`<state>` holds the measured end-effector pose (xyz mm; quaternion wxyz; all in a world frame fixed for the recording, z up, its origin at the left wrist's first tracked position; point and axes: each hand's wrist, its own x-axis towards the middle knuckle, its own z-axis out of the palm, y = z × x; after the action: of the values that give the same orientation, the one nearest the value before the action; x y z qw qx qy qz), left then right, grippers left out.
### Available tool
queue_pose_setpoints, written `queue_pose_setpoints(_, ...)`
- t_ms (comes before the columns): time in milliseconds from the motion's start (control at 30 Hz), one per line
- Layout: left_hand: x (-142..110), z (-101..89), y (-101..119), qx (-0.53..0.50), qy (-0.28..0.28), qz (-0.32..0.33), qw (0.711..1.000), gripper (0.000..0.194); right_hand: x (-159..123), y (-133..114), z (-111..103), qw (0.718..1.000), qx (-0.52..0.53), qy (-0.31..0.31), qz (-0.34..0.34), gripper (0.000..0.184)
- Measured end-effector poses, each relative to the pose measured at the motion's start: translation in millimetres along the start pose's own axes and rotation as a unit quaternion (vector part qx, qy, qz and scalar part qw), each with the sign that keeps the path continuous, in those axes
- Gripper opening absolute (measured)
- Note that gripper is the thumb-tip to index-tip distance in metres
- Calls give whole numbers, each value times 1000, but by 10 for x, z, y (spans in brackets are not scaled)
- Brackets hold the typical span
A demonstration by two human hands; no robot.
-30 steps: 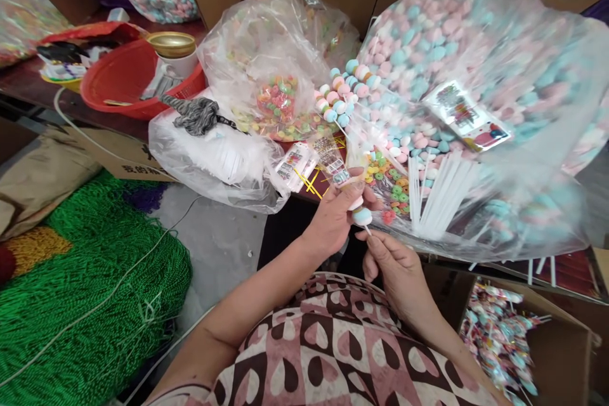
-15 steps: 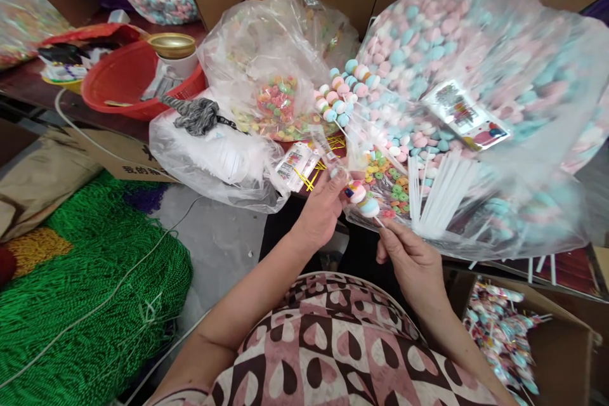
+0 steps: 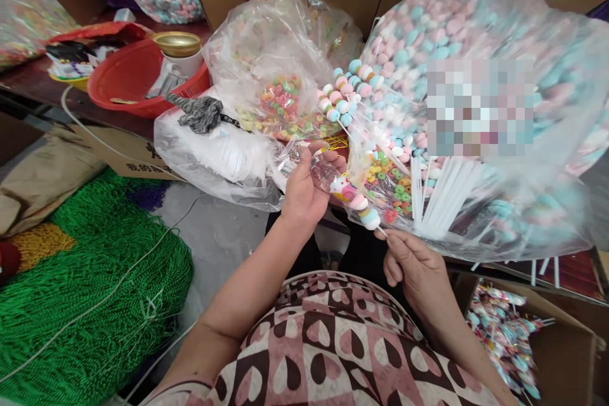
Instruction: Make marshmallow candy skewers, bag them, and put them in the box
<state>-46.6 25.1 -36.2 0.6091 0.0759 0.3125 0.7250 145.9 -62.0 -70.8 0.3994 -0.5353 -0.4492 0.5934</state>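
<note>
A marshmallow skewer [image 3: 368, 216] in blue, white and pink slants across the front of the table, its upper end inside a clear plastic sleeve [image 3: 326, 174]. The thumb and fingers of my left hand [image 3: 305, 193] are closed on that sleeve, beyond the top of the candy. My right hand [image 3: 412, 260] pinches the white stick [image 3: 383, 231] at the lower end. More marshmallow skewers [image 3: 342, 98] lie just beyond, against the big bag of marshmallows [image 3: 442, 32]. Close by on the right is a bundle of white sticks [image 3: 445, 193].
Ring-shaped gummies [image 3: 390, 181] lie near my hands. A red basin [image 3: 118, 79] and a bag of white wrappers [image 3: 233, 158] stand to the left. Below right, a cardboard box [image 3: 566, 355] holds wrapped skewers [image 3: 504, 330]. Green cord [image 3: 95, 285] is heaped on the floor.
My left hand has moved left, up along the sleeve, and the sleeve now covers the skewer's upper part. My right hand has shifted slightly down and right, still on the stick.
</note>
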Motion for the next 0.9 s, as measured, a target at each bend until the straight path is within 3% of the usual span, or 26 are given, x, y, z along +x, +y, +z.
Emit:
queue_pose_setpoints(400,-86,23,1,49,-67,5,997,24,8,-193,55,975,138,-110,131,32)
queue_pose_setpoints(533,-181,70,-50,80,-77,0,994,25,10,-105,83,986,90,-102,101,34)
queue_pose_setpoints(700,-264,94,-171,90,-28,-12,995,29,29,12,106,1000,-10,-21,3,29)
queue_pose_setpoints(900,-322,58,-296,96,-32,-34,994,36,55,-22,220,995,72,-45,52,32)
